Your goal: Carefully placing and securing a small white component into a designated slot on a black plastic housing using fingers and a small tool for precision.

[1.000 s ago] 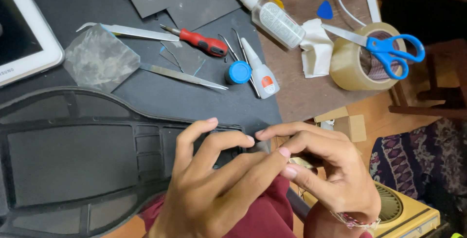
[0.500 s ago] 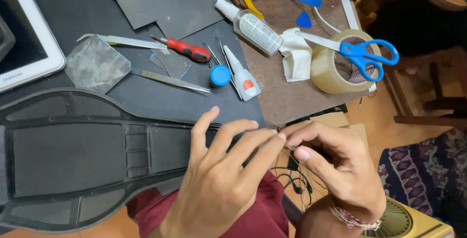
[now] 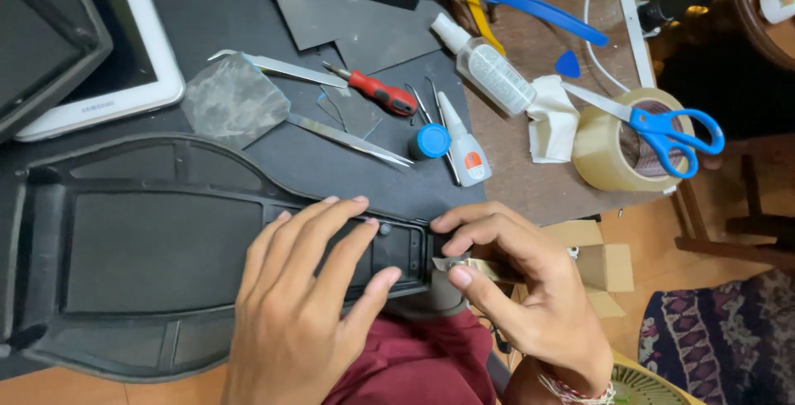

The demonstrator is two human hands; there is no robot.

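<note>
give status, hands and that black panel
Left hand flat on black panel. Right hand pinching small metal piece at its end. Nothing in the way.

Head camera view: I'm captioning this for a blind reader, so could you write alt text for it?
Two bare hands work at the narrow end of a large black plastic panel: the left hand presses flat on it while the right hand pinches a small metal tool against its edge. Beyond lie tweezers, a red screwdriver, glue bottles, tape and blue scissors.
</note>
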